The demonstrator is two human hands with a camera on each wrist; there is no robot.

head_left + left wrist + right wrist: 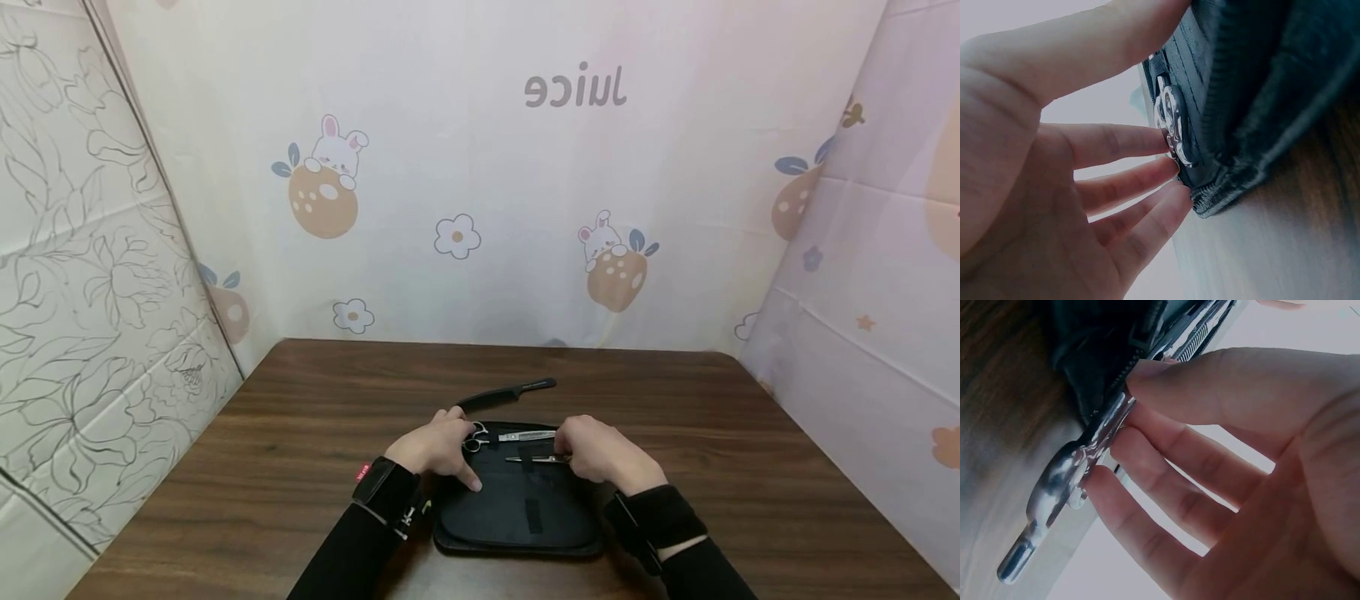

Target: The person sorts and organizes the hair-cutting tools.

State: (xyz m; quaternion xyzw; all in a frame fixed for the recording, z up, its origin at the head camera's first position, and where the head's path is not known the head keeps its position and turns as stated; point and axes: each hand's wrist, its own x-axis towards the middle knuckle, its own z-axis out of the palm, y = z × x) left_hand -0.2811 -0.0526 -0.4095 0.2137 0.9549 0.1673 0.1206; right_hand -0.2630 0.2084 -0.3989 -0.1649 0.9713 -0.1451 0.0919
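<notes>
A black zip case (517, 517) lies opened out flat on the table, with two pairs of scissors on it. The upper pair of scissors (517, 436) passes under a dark strap, its finger rings to the left. My left hand (438, 446) rests on the case's left edge, thumb on the black surface; its straight fingers (1129, 140) reach the rings in the left wrist view. At the right, my right hand (603, 450) pinches the lower pair of scissors (1063, 481) by the handle between thumb and fingers. Its narrow blades point left across a strap.
A black handled comb (495, 398) lies on the table just behind the case. The brown wooden table (315, 450) runs back to a printed curtain (465, 167), with more patterned cloth (90, 267) at the left side.
</notes>
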